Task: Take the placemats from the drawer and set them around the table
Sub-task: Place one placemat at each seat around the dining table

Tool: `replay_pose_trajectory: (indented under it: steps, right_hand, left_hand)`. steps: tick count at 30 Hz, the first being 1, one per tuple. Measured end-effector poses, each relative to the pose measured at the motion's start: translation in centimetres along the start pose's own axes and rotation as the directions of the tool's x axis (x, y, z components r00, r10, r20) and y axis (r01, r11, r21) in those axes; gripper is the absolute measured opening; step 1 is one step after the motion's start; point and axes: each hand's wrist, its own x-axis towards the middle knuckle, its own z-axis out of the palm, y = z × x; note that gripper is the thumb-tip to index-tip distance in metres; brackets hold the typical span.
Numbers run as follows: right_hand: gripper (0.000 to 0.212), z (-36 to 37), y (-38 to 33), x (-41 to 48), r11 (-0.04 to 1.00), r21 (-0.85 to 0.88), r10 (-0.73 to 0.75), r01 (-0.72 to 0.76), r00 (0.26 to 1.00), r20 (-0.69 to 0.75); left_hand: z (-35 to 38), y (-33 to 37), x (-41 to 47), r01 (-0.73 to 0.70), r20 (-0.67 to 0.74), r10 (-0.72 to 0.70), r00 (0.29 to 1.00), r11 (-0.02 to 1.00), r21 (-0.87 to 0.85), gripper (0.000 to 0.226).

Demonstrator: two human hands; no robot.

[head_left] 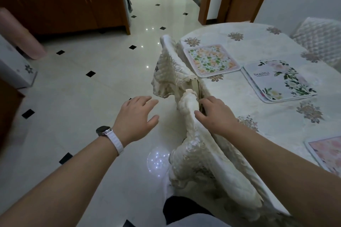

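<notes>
My left hand is stretched forward above the pale tiled floor, fingers spread, holding nothing. My right hand grips the top of the cream quilted chair back. On the cloth-covered bench lie an orange-and-green floral square placemat, a white rose-printed placemat, and a pink placemat cut off at the frame edge.

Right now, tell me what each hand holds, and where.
Left hand: nothing. Right hand grips the covered chair back at its top edge.
</notes>
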Motion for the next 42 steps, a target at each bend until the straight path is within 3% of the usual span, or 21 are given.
replay_pose_trajectory:
  steps: [10,17,22,33,42]
  right_hand:
    - [0.038,1.6,3.0,13.0,0.989,0.063,0.132,-0.134,0.991,0.029]
    - [0.049,-0.2,7.6,18.4,0.96,0.096,0.265,-0.263,0.964,-0.006]
    - [0.05,-1.5,11.2,18.3,0.922,0.128,0.373,-0.364,0.927,-0.05]
    - [0.052,-1.9,18.3,17.2,0.741,0.176,0.668,-0.648,0.739,-0.091]
    - [0.05,0.5,21.9,20.0,0.483,0.217,0.874,-0.848,0.484,-0.055]
  left_hand:
    - [2.6,-4.7,15.8,-0.085,0.085,0.087,0.993,0.996,-0.025,0.061]
    - [3.5,-2.5,27.7,-0.241,0.101,0.246,0.964,0.969,-0.058,0.059]
    - [4.9,1.4,33.8,-0.406,0.114,0.416,0.902,0.908,-0.1,0.052]
    - [10.0,10.4,45.0,-0.679,0.239,0.689,0.684,0.721,-0.136,0.063]
    - [17.1,13.7,54.3,-0.769,0.318,0.805,0.501,0.582,-0.262,0.059]
